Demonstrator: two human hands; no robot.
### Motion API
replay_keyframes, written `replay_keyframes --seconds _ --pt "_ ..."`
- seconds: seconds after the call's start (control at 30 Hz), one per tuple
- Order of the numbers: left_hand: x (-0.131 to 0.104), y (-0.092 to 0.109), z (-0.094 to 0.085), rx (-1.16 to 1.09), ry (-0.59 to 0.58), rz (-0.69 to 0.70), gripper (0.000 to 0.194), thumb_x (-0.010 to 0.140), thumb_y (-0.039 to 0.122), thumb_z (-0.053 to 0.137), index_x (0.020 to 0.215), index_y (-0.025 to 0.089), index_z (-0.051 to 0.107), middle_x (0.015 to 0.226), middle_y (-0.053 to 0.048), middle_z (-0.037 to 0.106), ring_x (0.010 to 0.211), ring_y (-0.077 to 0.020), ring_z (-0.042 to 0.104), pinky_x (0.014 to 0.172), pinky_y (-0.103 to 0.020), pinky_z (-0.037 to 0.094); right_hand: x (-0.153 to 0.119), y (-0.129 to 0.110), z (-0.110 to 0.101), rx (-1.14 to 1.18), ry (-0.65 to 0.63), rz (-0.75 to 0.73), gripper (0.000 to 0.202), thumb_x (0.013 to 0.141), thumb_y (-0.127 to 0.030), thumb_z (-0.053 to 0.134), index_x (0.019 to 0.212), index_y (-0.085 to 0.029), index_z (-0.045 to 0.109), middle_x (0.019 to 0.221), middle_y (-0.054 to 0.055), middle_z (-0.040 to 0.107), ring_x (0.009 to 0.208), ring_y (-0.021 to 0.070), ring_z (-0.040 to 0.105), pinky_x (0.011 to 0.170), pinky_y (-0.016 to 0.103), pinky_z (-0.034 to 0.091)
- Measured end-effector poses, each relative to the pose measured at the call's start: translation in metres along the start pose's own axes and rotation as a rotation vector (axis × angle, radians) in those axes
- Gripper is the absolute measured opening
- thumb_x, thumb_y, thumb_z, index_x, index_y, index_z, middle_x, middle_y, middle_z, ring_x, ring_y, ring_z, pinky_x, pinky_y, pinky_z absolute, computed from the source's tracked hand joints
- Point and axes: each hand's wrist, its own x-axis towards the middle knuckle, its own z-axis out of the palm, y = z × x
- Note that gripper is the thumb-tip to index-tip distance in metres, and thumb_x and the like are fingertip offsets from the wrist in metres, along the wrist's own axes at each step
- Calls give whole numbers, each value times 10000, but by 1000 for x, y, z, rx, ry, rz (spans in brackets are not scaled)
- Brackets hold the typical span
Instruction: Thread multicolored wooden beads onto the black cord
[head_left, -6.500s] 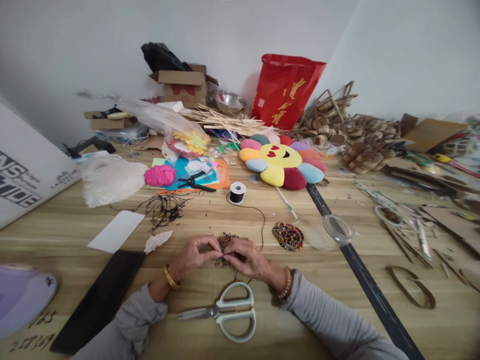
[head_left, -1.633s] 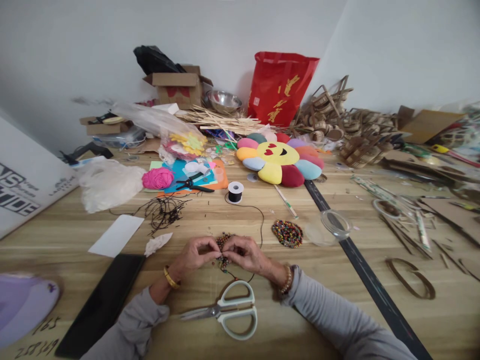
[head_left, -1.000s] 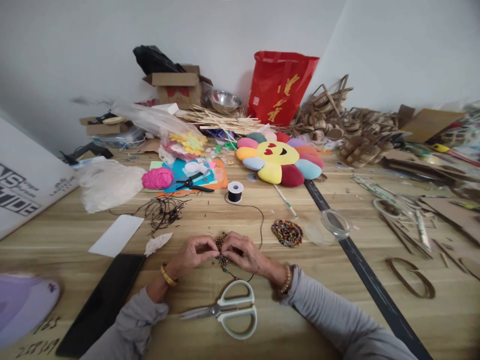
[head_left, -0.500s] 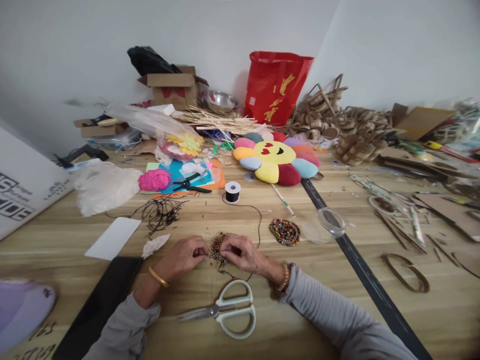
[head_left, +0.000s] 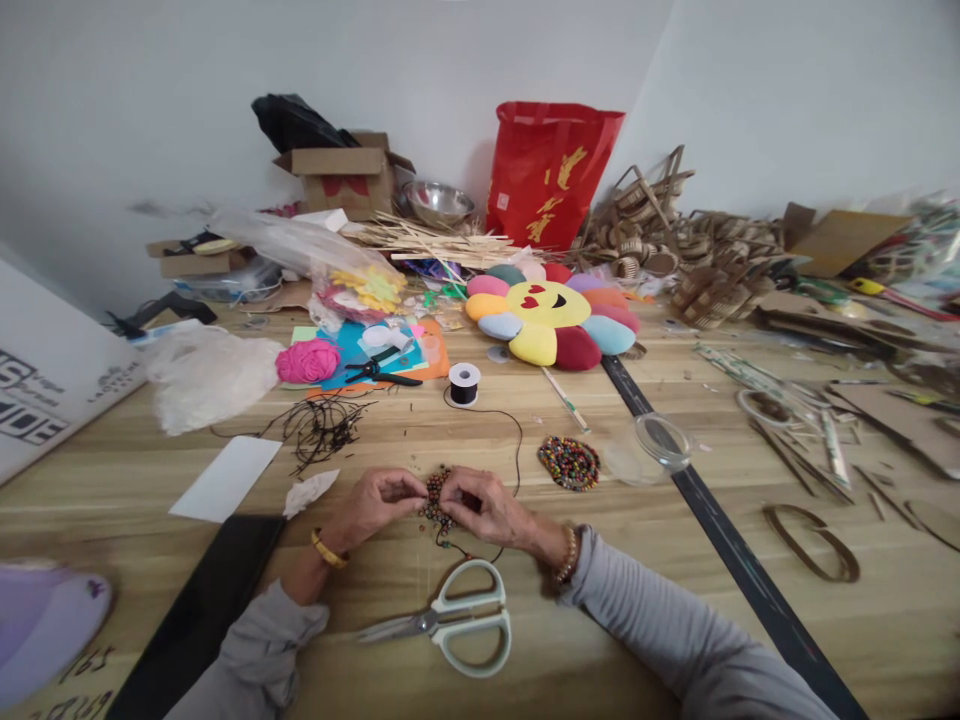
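Observation:
A small pile of multicoloured beads [head_left: 435,487] lies on the table between my two hands. At its left edge is my left hand [head_left: 388,497], thumb and forefinger pinched together; anything between the tips is too small to make out. My right hand [head_left: 484,508] is closed in a pinch at the pile's right side. Thin black cord [head_left: 519,430] loops from a white spool [head_left: 464,384], passes under my right wrist and leads up to those fingertips, with a few beads [head_left: 448,545] threaded on it. White-handled scissors [head_left: 471,618] lie slightly open below my hands.
Right of my hands lies a coil of strung beads [head_left: 569,463], near a clear round lid [head_left: 663,443]. A dark strip [head_left: 720,510] crosses the table. Left are cord scraps [head_left: 322,430] and white card [head_left: 226,478]. A flower cushion [head_left: 551,318] sits behind.
My left hand has moved right and slightly up, bringing its fingertips to the edge of the bead pile. The right hand has stayed nearly still.

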Motion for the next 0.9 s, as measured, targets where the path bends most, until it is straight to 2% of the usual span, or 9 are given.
replay_keyframes --seconds 0.2,0.9 --pt "0 -1 3 -66 -45 -8 198 669 298 711 760 126 673 783 -56 713 726 -165 647 727 -283 522 0 1 1 -7 0 -3 93 864 -181 515 781 -152 545 707 13 537 604 105 488 571 205 402" --pt "-1 0 2 -36 -38 22 202 694 307 688 768 121 656 786 -54 697 741 -165 636 738 -299 518 1 0 1 -27 -3 14 73 835 -158 521 763 -161 534 691 6 530 595 107 484 563 205 395"
